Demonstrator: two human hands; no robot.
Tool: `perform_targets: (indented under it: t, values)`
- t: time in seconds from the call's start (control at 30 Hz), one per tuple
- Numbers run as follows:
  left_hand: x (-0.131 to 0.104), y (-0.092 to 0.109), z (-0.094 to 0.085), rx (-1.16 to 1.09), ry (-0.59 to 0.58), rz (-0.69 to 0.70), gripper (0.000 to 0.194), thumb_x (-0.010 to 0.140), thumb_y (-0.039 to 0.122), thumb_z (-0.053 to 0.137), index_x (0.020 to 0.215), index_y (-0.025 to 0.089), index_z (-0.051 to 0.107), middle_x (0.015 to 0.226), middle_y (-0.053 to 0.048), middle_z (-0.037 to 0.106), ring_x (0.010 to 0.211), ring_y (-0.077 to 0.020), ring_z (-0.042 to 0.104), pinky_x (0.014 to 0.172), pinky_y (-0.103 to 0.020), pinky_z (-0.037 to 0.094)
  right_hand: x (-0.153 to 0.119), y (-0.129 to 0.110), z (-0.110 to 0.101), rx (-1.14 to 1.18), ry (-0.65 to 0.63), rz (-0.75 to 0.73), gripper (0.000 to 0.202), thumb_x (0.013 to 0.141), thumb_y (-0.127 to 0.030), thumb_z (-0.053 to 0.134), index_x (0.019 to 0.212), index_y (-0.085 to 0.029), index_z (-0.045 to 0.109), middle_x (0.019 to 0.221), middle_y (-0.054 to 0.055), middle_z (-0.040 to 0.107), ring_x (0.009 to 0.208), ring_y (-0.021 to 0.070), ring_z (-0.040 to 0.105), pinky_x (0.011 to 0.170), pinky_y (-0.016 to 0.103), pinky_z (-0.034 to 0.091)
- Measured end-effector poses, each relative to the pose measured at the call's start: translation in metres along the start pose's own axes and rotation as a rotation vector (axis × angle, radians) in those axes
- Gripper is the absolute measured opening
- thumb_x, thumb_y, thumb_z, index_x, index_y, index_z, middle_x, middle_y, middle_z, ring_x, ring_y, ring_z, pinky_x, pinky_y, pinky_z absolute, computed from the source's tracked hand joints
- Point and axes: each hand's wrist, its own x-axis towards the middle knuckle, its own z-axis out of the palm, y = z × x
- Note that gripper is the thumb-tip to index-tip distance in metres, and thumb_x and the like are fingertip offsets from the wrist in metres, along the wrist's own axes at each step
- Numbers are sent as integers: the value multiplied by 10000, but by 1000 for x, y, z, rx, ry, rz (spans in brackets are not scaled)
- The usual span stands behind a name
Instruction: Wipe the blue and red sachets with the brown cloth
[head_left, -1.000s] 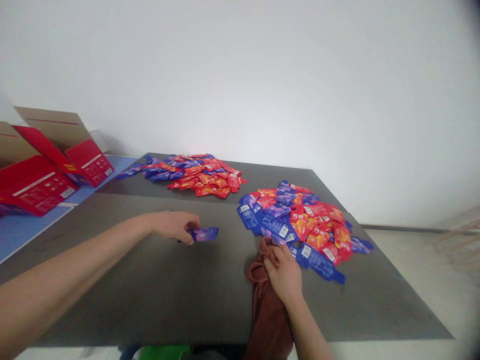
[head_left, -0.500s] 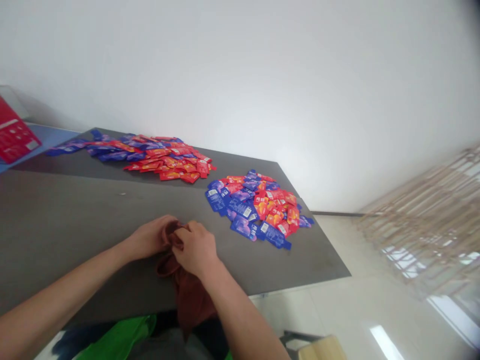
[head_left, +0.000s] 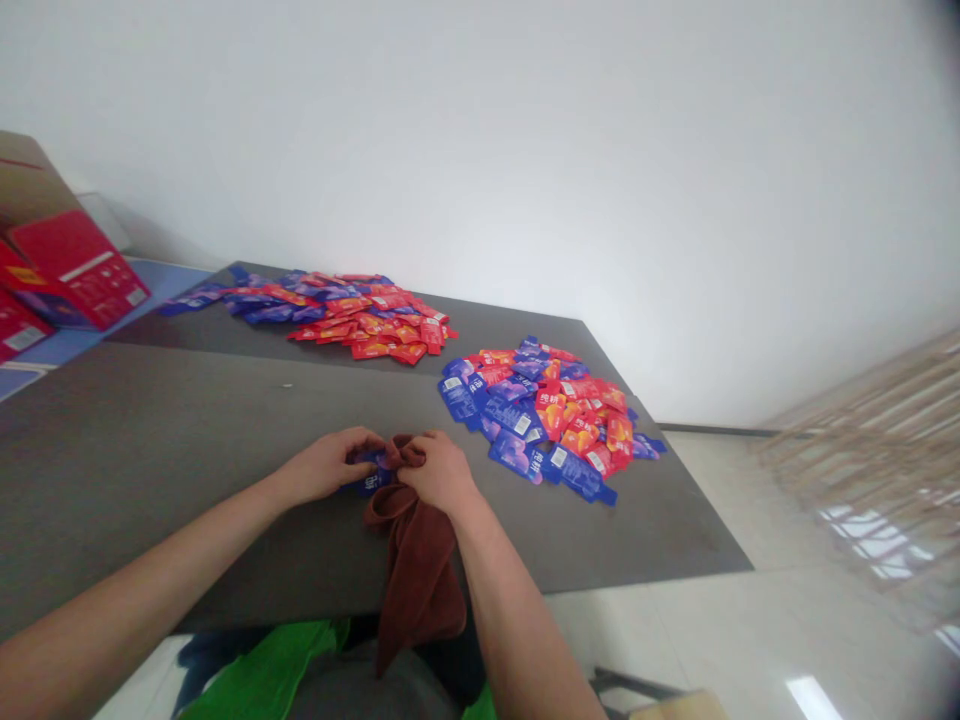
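Observation:
My left hand point(head_left: 328, 465) is closed with thumb and fingers on a blue pouch point(head_left: 373, 482), low over the grey tabletop. In my right hand point(head_left: 442, 472) a brown cloth point(head_left: 421, 565) is bunched against the pouch's upper end. The rest of the cloth hangs down past the table's near edge. My fingers and the cloth hide part of the pouch. To the right of my hands lies a loose pile of red and blue pouches point(head_left: 551, 410).
Farther back is a larger heap of red and blue pouches point(head_left: 345, 308). At the far left, red boxes point(head_left: 79, 265) and a brown carton point(head_left: 30, 180) rest on a blue surface point(head_left: 169, 278). A white wall point(head_left: 525, 150) rises behind the grey table point(head_left: 630, 540).
The view has turned a little left, bringing more boxes in. My hands have moved slightly apart; the blue pouch, mostly covered by hands and cloth before, now shows between them.

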Motion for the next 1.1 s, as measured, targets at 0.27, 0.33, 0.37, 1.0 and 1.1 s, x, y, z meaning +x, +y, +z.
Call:
perform_targets:
  t: [0.27,0.33,0.37,1.0,1.1]
  values:
    - [-5,1,9,0,96,-30,228,834,335,552,953,222,711,964,-14,724,940,-209,664,857,-301,504,11,5,6,133,-106,-36,154,668,-222,692,815,-236,649,759,-70,613,703,125,546,586,219,327]
    - [-7,2,11,19,126,-19,208,833,346,565,914,216,706,917,-9,708,909,-202,658,826,-288,496,4,6,7,130,-65,-80,142,660,-191,676,783,-229,615,773,-64,596,715,124,523,616,225,332]
    - [-8,3,11,18,135,-17,208,835,356,571,908,212,702,909,-9,703,905,-200,655,821,-286,494,-1,7,7,144,-37,-116,137,660,-178,668,767,-224,597,779,-62,590,720,123,517,632,227,339]
    - [-10,2,11,166,83,95,307,936,447,534,828,200,680,857,-13,648,885,-184,597,822,-285,447,-1,45,-31,453,106,-116,148,690,-226,596,835,-197,597,757,-52,573,704,133,516,648,237,388]
    - [-9,3,12,204,89,139,362,952,466,517,755,196,654,811,-14,633,869,-185,581,814,-292,441,2,46,-34,380,128,-92,113,707,-238,593,813,-203,598,780,-42,574,757,149,528,698,253,408]
